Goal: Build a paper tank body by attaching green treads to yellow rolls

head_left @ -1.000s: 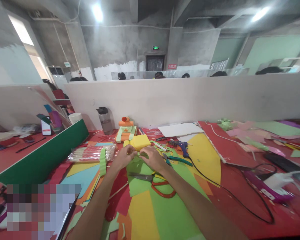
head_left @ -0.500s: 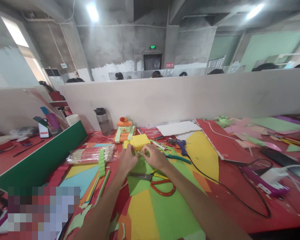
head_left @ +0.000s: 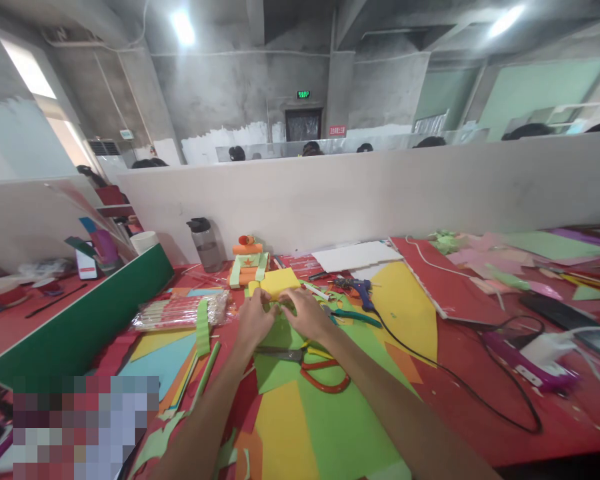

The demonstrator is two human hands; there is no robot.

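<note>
My left hand [head_left: 256, 321] and my right hand [head_left: 306, 315] meet over the middle of the table, fingertips pinched close together. Whatever lies between the fingers is too small and too covered to make out. Just beyond the fingertips sits a yellow box-like piece [head_left: 279, 283], with a small yellow roll [head_left: 253, 288] at its left end. Below the hands, scissors with red and yellow handles [head_left: 325, 385] rest on green sheets [head_left: 350, 427]. To the right of my right hand lie teal-handled pliers [head_left: 356, 316] and a blue glue gun [head_left: 364, 293].
An orange and green paper model [head_left: 250, 265] stands behind the yellow piece, beside a water bottle [head_left: 205, 245]. A bag of sticks [head_left: 180, 312] lies left, near a green board [head_left: 85, 313]. The glue gun's black cord [head_left: 445, 370] crosses the right side. A white partition [head_left: 300, 200] closes the back.
My fingertips have shifted slightly, the right ones curling more inward and down beside the yellow piece. The hands stay in nearly the same place.
</note>
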